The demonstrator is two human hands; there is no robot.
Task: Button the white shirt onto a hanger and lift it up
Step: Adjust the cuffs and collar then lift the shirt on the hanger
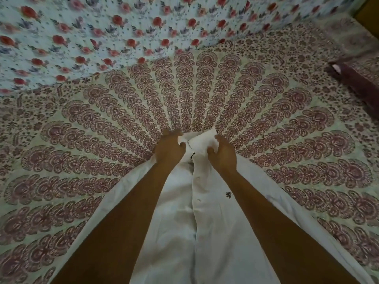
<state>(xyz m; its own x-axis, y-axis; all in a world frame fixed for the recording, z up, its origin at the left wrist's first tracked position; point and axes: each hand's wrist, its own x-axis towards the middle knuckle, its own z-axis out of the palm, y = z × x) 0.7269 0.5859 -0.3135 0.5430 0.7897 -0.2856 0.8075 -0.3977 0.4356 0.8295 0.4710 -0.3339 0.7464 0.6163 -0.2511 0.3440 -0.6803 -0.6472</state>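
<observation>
A plain white cotton shirt (174,212) is showing a small dark embroidered emblem (227,195) just behind the right hand (222,155). Around the right hand and the left hand (169,150), a pale cream bedspread (82,140) is fanning out in maroon paisley scallops. Beyond both hands, a pale blue cloth (102,27) is displaying red and pink roses with grey-blue leaves.

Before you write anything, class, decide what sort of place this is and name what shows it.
Probably a bedroom at home: the white button-up shirt lies on a broad maroon-and-cream printed bedspread, with a rose-patterned pale blue cloth rising behind it.
</observation>
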